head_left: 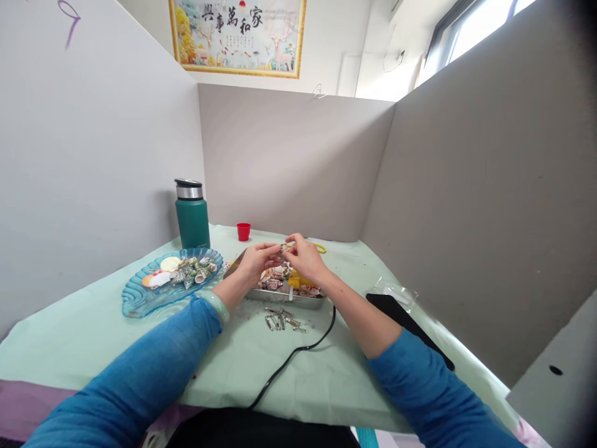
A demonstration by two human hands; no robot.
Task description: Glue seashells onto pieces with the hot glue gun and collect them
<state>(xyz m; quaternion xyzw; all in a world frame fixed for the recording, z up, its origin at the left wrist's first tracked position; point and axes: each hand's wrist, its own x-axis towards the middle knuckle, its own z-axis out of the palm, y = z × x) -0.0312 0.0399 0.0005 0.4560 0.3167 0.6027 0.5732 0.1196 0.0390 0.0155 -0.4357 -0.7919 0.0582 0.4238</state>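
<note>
Above a metal tray (305, 303) of patterned seashells (273, 283), my two hands meet with their fingertips close together. My left hand (258, 260) pinches what looks like a small mottled shell (283, 247), partly hidden by the fingers. The fingers of my right hand (305, 258) are bent in against it from the other side; whether they hold a separate small piece is hidden. A yellow glue gun (301, 282) lies in the tray under my right hand, its pale nozzle pointing toward me. Several small metal clips or pins (282, 319) lie in front of the tray.
Left of the tray, a blue shell-shaped dish (135, 298) bears spiral and flat shells. Behind it stand a green bottle (192, 218) and a red cup (243, 232). A black cord (298, 350) crosses the cloth. A black flat object (410, 330) and clear plastic bag (396, 292) lie right.
</note>
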